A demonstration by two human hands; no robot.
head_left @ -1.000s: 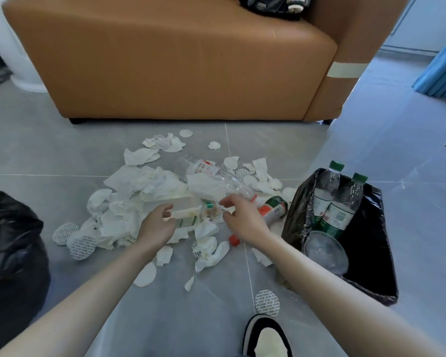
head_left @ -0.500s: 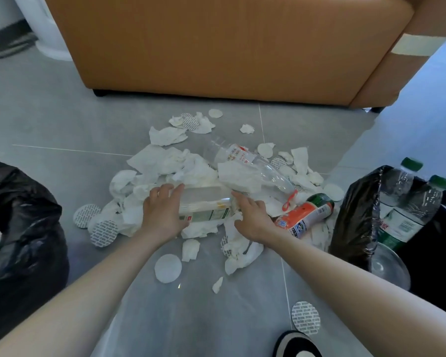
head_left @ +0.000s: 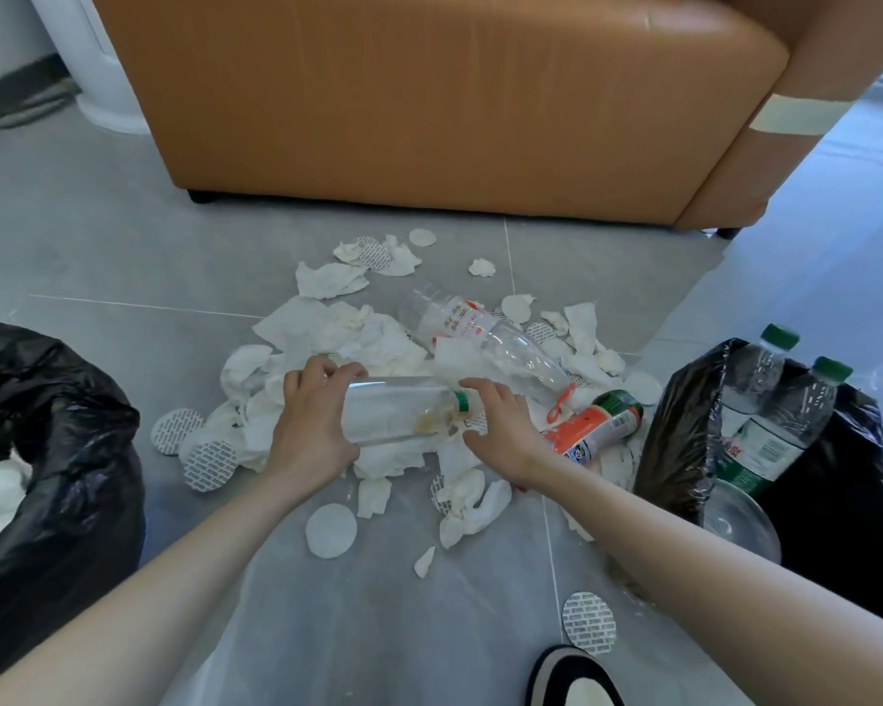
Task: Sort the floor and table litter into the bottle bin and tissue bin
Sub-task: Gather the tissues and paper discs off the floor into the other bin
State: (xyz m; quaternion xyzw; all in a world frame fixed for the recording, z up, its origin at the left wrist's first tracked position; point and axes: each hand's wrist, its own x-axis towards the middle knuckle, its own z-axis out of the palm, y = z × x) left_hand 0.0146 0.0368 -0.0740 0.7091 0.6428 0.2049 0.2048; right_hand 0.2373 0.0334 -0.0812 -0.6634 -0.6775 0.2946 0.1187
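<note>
Since the earlier frame the clear bottle [head_left: 398, 411] has risen a little off the tissue pile [head_left: 327, 326] and now sits at the centre of the frame, lying sideways between both hands. The left hand [head_left: 311, 425] wraps its fingers over the bottle's base end and grasps it firmly. The right hand [head_left: 503, 425] curls its fingers and thumb around the green-ringed neck end, which likely steadies the bottle for lifting (or works at the cap; the mouth itself is hidden).

The bottle bin [head_left: 684, 425], black-lined and already holding green-capped bottles, stands at the right edge, near the right arm, so the carry looks short. The tissue bin [head_left: 72, 450], a black bag with white paper inside, sits at the left edge.

Two more bottles lie on the floor just right of and above the hands: an orange-labelled bottle [head_left: 592, 430] and a red-printed bottle [head_left: 480, 328]. A tan sofa [head_left: 429, 94] fills the top of the frame.
</note>
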